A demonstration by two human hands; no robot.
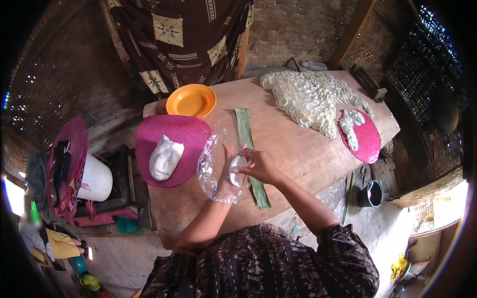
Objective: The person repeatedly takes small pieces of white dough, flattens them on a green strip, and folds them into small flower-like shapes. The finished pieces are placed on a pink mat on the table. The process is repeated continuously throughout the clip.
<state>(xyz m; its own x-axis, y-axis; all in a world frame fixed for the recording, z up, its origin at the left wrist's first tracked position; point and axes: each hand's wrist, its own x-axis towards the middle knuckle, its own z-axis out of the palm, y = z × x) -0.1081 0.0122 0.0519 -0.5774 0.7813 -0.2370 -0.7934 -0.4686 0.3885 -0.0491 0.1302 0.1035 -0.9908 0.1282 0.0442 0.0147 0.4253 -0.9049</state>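
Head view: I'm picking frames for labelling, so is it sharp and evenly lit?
Head view: sharp at the hands, left hand and right hand on the white dough; table edges bow from fisheye; daylight blows out the lower corners; rim vignetted black.

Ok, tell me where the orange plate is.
In the head view, the orange plate sits at the table's far left corner, just beyond the pink woven mat.

Woven bamboo walls (298,30), dark patterned cloth (179,35), wooden table (308,149), daylight through gaps.
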